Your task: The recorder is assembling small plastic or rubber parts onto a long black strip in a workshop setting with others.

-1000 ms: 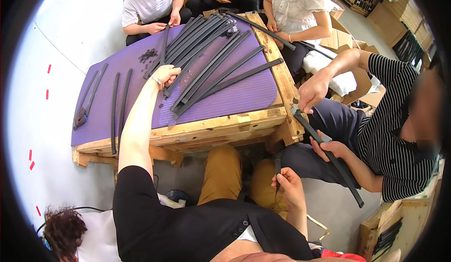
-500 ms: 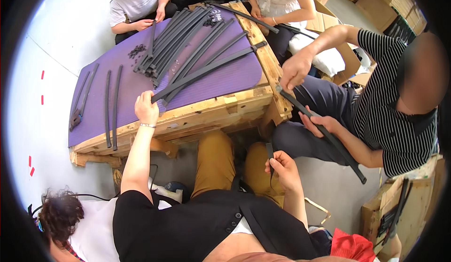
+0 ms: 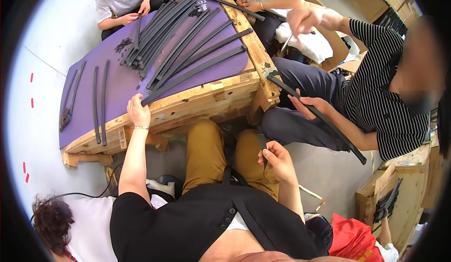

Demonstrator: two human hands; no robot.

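My left hand (image 3: pixel 138 112) is closed on the near end of a long black strip (image 3: pixel 197 74), at the front edge of the purple mat. The strip slants away to the right, its far end by the mat's right side. Several more long black strips (image 3: pixel 162 31) lie beyond it in a loose pile. My right hand (image 3: pixel 278 162), above my right thigh, pinches a short flat black piece (image 3: pixel 262 141). It stands up from my fingers, and a thin dark band hangs below; its exact kind is unclear.
The mat (image 3: pixel 82 116) covers a wooden pallet table (image 3: pixel 206 95). Small black parts (image 3: pixel 123 45) are heaped on it. At right, a co-worker in a striped shirt (image 3: pixel 371 78) holds another black strip (image 3: pixel 324 121). Other people sit along the far side. A wooden crate (image 3: pixel 408 191) stands lower right.
My left hand has brought the strip down toward the table's front edge, apart from the others. My right hand still holds the black piece. The co-worker's raised hand has lifted off their strip.
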